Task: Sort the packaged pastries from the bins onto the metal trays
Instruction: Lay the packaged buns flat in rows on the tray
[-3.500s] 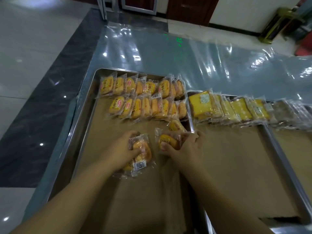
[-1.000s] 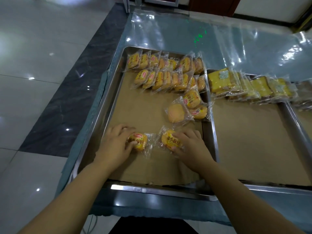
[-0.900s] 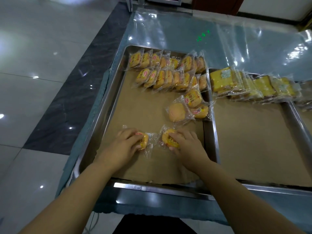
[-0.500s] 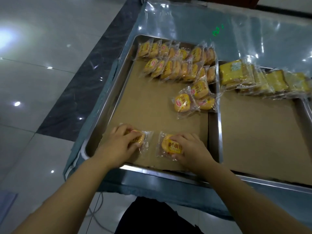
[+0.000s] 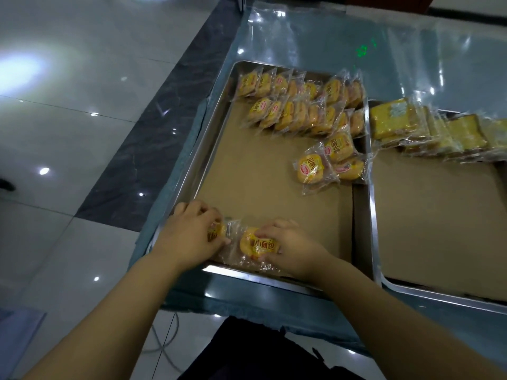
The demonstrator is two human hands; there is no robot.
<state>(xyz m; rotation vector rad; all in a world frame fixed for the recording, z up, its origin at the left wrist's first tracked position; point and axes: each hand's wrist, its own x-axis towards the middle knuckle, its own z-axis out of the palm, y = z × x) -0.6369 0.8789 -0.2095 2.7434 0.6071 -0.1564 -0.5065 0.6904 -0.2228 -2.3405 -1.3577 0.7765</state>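
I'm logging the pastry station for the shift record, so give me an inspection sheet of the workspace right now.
Surface: table under clear plastic sheet; left tray and right tray side by side, lined with brown paper.
Job's things: round bun packets in two rows at left tray's far end, three loose packets by its right wall; square cake packets rowed on right tray; bins unseen.
Clutter: nothing seen.
Grippers: left hand grips a bun packet, right hand grips a second bun packet, both at left tray's near edge.
Cables: pale cable on floor below the table.
Surroundings: glossy tiled floor, dark stone strip.
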